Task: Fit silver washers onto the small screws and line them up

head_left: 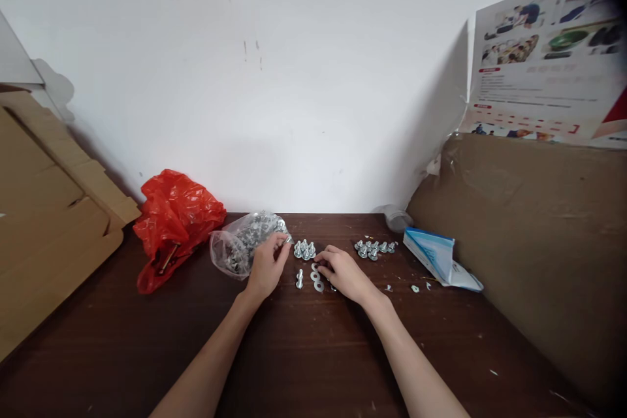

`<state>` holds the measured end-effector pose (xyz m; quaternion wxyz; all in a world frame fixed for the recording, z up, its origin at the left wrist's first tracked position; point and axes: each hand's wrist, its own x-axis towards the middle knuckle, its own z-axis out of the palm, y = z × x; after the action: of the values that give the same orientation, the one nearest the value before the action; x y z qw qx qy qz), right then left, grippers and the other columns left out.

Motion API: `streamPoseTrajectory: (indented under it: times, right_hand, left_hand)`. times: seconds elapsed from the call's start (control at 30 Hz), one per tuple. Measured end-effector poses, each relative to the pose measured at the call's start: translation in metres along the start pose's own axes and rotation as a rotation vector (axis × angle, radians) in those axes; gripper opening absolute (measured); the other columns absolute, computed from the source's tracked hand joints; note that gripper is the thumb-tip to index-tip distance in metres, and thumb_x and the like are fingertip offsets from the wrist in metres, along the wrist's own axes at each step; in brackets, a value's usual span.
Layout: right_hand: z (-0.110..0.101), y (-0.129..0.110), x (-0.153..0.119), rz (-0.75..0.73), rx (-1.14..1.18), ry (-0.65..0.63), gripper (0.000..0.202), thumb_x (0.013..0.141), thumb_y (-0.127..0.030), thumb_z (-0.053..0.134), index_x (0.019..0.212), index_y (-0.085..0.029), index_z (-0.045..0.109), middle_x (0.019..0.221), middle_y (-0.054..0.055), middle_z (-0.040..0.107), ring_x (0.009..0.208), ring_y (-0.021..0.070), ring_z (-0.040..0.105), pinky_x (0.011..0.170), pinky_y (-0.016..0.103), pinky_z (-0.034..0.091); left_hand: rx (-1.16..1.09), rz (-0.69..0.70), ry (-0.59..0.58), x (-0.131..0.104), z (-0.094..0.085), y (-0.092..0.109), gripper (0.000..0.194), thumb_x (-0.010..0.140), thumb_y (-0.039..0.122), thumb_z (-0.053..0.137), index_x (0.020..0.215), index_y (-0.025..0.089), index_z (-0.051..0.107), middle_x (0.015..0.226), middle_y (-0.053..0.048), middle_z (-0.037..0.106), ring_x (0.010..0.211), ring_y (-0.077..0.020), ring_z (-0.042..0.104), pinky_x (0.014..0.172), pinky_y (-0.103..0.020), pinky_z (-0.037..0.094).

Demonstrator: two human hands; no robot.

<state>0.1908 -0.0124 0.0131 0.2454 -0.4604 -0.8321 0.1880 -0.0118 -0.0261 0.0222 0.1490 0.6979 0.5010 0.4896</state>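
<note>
head view, then: what do i have at the left hand [268, 266]?

from my seat far off, i see its thumb and index finger clamped on a small metal piece [288, 240], just above the tabletop [304, 353]. it is too small for me to name. the clear bag [219, 249], full of shiny hardware, lies beside that hand.

and the right hand [343, 272]?

its fingers are bent down at the far end of a short row of flat washers [317, 281]. i cannot tell whether they grip one or only touch it.

where are the bolts?

one tight bunch of bolts [305, 251] stands between the hands, shanks up. a single bolt [299, 279] is nearer me, just left of the washers; i cannot tell if it is upright. a second cluster [373, 251] is past the right hand, on its right.

anything around the edges?

i get a red plastic bag [179, 215] at left, beyond the clear one, and a blue and white packet [431, 253] at right, by the brown cardboard [529, 222].
</note>
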Motion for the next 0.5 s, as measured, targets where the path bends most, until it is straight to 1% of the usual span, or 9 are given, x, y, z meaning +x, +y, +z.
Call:
streamPoseTrajectory:
  times: [0.1,0.27,0.33,0.43,0.5]
  right_hand:
    - [0.0006,0.0016,0.0002,-0.003,-0.001,-0.001,0.017,0.082,-0.011,0.054,0.092,-0.019,0.065,0.089,0.004,0.057,0.076,0.0161,0.058,0.072,0.026,0.043]
    - [0.0016,0.0028,0.0000,-0.003,0.005,0.009,0.016,0.080,-0.007,0.053,0.087,-0.018,0.062,0.087,0.003,0.056,0.076,0.0156,0.058,0.072,0.026,0.043]
    - [0.0011,0.0023,-0.0007,-0.010,0.017,0.009,0.016,0.081,-0.009,0.054,0.091,-0.018,0.063,0.087,0.003,0.055,0.076,0.0156,0.057,0.072,0.026,0.043]
    - [-0.0001,0.0007,-0.0010,-0.048,0.032,0.003,0.019,0.084,-0.016,0.056,0.100,-0.021,0.064,0.089,0.003,0.054,0.077,0.0161,0.057,0.073,0.027,0.043]
    - [-0.0006,-0.0003,-0.0005,-0.068,0.026,-0.003,0.018,0.084,-0.018,0.056,0.099,-0.022,0.066,0.089,0.003,0.054,0.078,0.0164,0.057,0.074,0.027,0.043]
  left_hand:
    - [0.027,0.043,0.017,-0.0006,0.0024,-0.0028,0.013,0.086,0.026,0.051,0.091,0.017,0.059,0.063,0.003,0.052,0.056,-0.0106,0.048,0.057,-0.022,0.038]
    - [0.033,0.102,0.007,-0.0013,0.0032,-0.0030,0.012,0.085,0.020,0.052,0.091,0.017,0.062,0.067,0.002,0.053,0.056,-0.0099,0.045,0.057,-0.021,0.038]
    - [0.046,0.132,-0.013,-0.0017,0.0026,-0.0015,0.012,0.085,0.018,0.052,0.090,0.017,0.062,0.069,0.002,0.053,0.058,-0.0100,0.045,0.058,-0.021,0.038]
    - [0.068,0.159,-0.046,-0.0020,0.0014,0.0014,0.012,0.085,0.017,0.051,0.088,0.018,0.063,0.068,0.002,0.050,0.060,-0.0101,0.045,0.059,-0.021,0.037]
    - [0.070,0.165,-0.051,-0.0018,0.0008,0.0026,0.012,0.085,0.017,0.051,0.088,0.018,0.063,0.068,0.002,0.048,0.060,-0.0101,0.044,0.058,-0.021,0.037]
